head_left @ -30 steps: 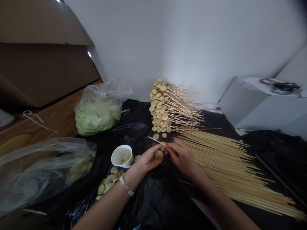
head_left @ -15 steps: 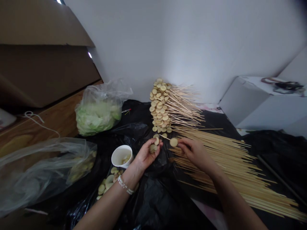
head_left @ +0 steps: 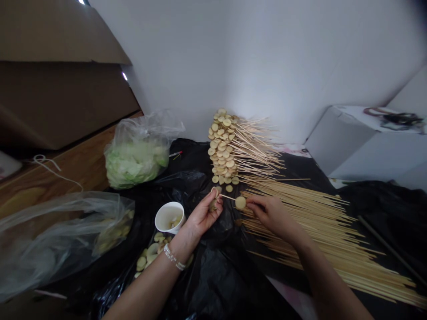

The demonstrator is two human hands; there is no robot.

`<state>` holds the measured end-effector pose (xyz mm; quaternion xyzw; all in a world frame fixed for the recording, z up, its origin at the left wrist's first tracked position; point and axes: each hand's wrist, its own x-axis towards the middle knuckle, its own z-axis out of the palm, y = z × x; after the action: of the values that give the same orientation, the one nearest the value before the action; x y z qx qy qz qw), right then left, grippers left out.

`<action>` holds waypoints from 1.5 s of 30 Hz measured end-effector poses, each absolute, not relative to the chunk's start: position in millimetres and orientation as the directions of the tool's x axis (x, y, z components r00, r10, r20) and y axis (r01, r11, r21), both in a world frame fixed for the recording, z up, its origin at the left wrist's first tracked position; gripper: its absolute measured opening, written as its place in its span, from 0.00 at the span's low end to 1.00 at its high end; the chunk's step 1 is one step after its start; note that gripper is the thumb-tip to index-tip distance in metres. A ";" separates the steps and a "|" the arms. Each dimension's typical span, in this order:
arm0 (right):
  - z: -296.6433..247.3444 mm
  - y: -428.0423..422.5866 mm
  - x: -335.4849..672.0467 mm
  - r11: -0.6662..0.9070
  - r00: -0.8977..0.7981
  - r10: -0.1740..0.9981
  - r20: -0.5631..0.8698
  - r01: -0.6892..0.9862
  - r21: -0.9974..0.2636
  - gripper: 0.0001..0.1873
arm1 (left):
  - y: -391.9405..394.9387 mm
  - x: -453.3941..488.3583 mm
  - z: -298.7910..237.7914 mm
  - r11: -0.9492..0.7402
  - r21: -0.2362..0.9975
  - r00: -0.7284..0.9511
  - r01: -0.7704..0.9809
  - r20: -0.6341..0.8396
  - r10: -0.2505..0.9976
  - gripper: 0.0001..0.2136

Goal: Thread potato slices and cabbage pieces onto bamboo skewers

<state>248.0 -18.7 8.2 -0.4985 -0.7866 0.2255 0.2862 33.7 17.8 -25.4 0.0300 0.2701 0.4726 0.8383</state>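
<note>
My left hand (head_left: 206, 212) is closed around a few potato slices (head_left: 213, 203), and a bracelet circles its wrist. One slice stands up between thumb and fingers, at the tip of a thin wooden skewer (head_left: 228, 197). My right hand (head_left: 265, 211) grips this skewer behind a round potato slice (head_left: 240, 202) threaded on it. Whether the tip has pierced the slice in my left hand I cannot tell. Beyond both hands lies a stack of skewered potato slices (head_left: 222, 151), sticks pointing right. Under my right forearm spreads a layer of bare skewers (head_left: 327, 226).
Left of my left hand stands a white cup (head_left: 169, 218) with pieces inside; loose potato slices (head_left: 151, 255) lie below it. A clear bag of cut cabbage (head_left: 136, 160) sits farther back. Black plastic sheeting (head_left: 220, 275) covers the surface. A white box (head_left: 350, 138) stands at right.
My right hand has shifted slightly left and down with the skewer. Its tip now meets the slice in my left hand, whose fingers have drawn in around it.
</note>
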 end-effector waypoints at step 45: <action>3.5 -21.0 238.8 0.369 -0.314 0.929 0.198 0.722 -0.585 0.13 | 16.7 35.8 -32.6 0.405 0.558 0.225 -0.724 -0.364 0.904 0.08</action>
<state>238.8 -21.0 3.5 -0.5254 -0.7856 0.1990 0.2592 35.8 16.7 -32.6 0.1362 0.3294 0.5283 0.7706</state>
